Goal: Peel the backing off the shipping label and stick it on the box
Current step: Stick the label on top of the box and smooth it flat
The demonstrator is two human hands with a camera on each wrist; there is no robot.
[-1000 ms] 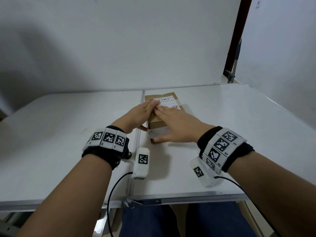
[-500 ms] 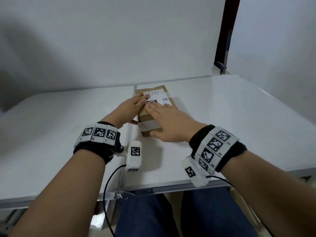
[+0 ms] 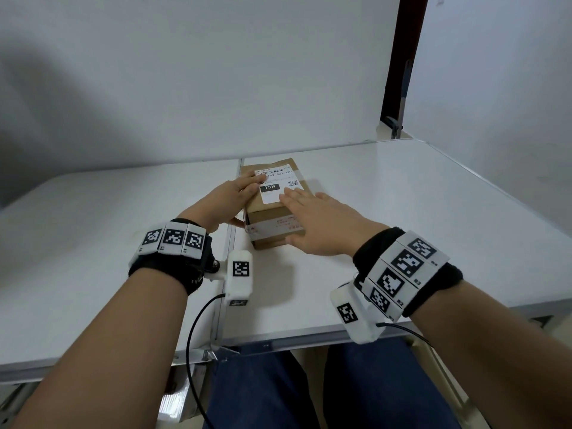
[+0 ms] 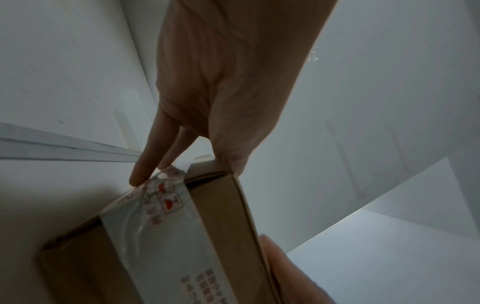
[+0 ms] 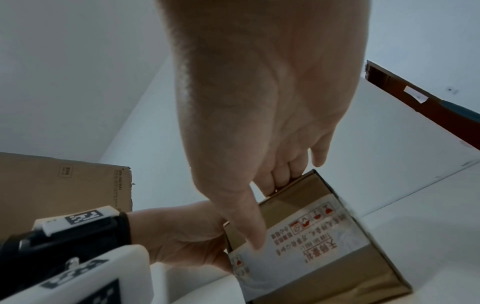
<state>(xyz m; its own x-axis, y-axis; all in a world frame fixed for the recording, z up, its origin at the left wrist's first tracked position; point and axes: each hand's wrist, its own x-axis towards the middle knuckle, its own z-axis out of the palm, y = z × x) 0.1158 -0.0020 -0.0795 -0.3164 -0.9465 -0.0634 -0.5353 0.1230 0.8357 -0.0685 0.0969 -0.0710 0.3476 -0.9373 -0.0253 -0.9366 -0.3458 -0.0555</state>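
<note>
A brown cardboard box [image 3: 269, 241] stands on the white table [image 3: 402, 212], straddling its centre seam. The white shipping label [image 3: 275, 187], with barcode and a black "15H" block, lies flat on the box top. My left hand [image 3: 229, 199] lays straight fingers on the label's left edge, its thumb against the box's near left corner. Flat on the label's near right corner are the fingers of my right hand [image 3: 322, 224], and its thumb [image 5: 252, 226] runs down the near face. That face [image 5: 337, 267] carries a printed white tape band [image 4: 166, 226]. No backing sheet is visible.
The table's near edge [image 3: 309, 339] runs just above my knees. A grey wall closes the back and a dark red door frame [image 3: 399, 57] stands at the far right. A brown cardboard sheet [image 5: 64, 181] shows at the left of the right wrist view.
My right hand has slid back toward the label's near edge, uncovering most of the print. The left hand stays at the label's left edge. The head view has shifted.
</note>
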